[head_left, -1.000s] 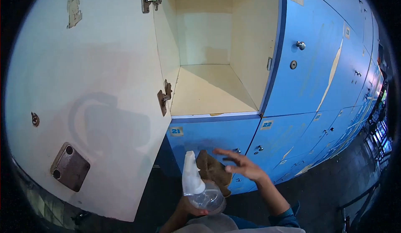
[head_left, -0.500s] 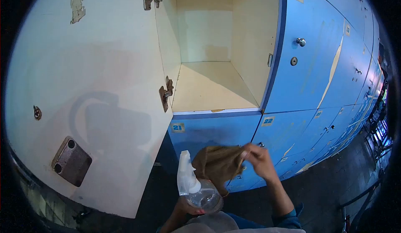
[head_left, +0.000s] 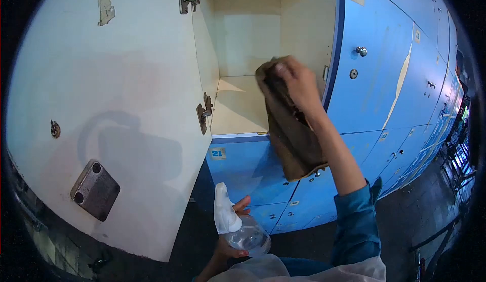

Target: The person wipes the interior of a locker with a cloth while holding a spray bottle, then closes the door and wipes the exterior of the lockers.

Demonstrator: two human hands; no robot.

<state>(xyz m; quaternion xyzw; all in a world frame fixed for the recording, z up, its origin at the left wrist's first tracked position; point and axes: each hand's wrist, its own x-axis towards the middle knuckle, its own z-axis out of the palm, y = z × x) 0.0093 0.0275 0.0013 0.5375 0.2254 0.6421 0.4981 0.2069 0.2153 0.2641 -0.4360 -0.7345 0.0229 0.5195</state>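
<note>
A brown cloth [head_left: 293, 135] hangs from my right hand [head_left: 299, 87], whose fingers pinch its upper end. Hand and cloth are at the opening of a cream-lined locker compartment [head_left: 238, 105], with the cloth's lower end draping in front of the blue doors below. Low in the view, my left hand [head_left: 230, 246] is wrapped around a clear spray bottle [head_left: 248, 236] with a white trigger head [head_left: 223, 211]. The bottle stays upright near my body, and part of the left hand is hidden behind it.
The open locker door [head_left: 136, 74] swings out on the left, with metal hinges [head_left: 204, 112] and a rusty plate [head_left: 96, 188] on its inner face. Blue lockers [head_left: 377, 84] with knobs and number labels run to the right. Dark floor [head_left: 405, 221] lies below.
My right hand has risen from beside the bottle to the compartment opening, carrying the cloth up with it. The left hand and bottle have hardly moved; more left fingers now show.
</note>
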